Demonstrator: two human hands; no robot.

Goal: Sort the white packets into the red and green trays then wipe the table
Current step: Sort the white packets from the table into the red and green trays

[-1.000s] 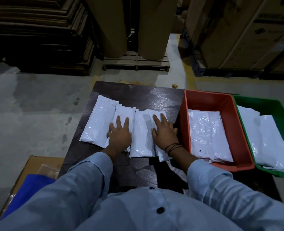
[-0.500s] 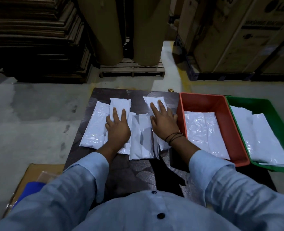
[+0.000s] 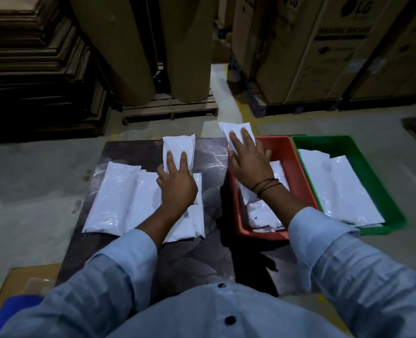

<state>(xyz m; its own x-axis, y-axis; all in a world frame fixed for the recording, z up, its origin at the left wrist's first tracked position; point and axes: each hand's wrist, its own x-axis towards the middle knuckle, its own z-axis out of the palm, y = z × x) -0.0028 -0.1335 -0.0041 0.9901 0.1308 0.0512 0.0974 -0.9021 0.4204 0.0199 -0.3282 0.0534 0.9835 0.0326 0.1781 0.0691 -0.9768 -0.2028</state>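
Observation:
My left hand grips a white packet and holds it above the dark table, over the packets lying there. My right hand grips another white packet, lifted over the near-left part of the red tray. White packets lie in the red tray, partly hidden by my forearm. The green tray to its right holds more white packets.
The two trays stand side by side at the table's right end. A cardboard box with something blue sits on the floor at lower left. Tall brown rolls on a pallet, stacked boards and large cartons stand behind the table.
Both hands have lifted a packet each off the table. The right hand moved right, to over the red tray; the left hand rose above the remaining packets. The camera tilted up.

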